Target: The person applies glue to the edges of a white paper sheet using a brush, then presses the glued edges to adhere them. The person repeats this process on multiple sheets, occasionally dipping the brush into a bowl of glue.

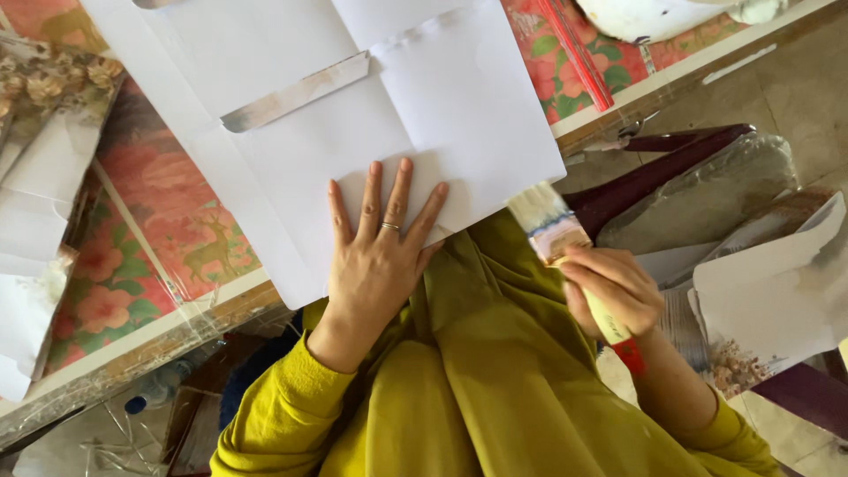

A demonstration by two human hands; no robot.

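A large white folded paper sheet (353, 132) lies on a table covered with a red floral cloth (159, 221). My left hand (380, 247), with a ring on one finger, lies flat with spread fingers on the sheet's near edge, pressing it down. My right hand (614, 287) grips the pale handle of a flat paintbrush (552, 225), whose whitish bristles sit just off the sheet's right corner, above my lap. A shiny strip (296, 93) runs along one flap of the sheet.
More white paper pieces (35, 221) lie at the left of the table. A dark red chair (671, 172) holds plastic wrap and white sheets (777, 283) at the right. A white bowl (654, 18) and a red stick (579, 53) are at the top.
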